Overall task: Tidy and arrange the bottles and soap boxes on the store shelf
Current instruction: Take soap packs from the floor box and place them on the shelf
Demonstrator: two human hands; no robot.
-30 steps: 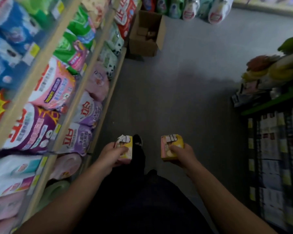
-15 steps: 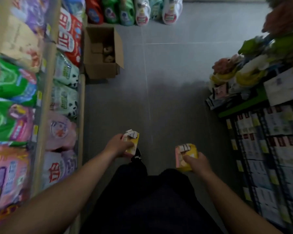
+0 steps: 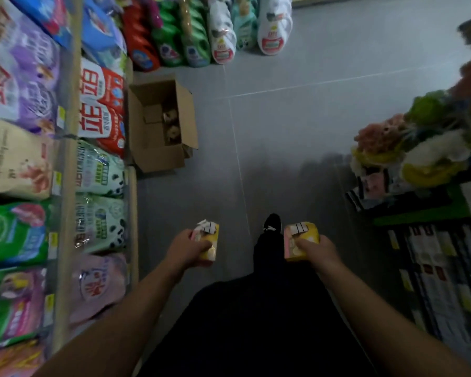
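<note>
Presently left hand (image 3: 186, 247) grips one yellow soap box (image 3: 208, 242), right hand (image 3: 314, 250) another soap box (image 3: 299, 242), both carried low over the aisle floor (image 3: 283, 118); judged light, stiff cardboard, crushable at corners; best held across the broad faces

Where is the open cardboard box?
In the head view the cardboard box sits on the floor at upper left, against the end of the left shelf, just before the row of bottles.

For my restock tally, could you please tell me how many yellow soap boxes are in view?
2: one soap box in the left hand, one in the right hand. The cardboard box may hide more.
</note>
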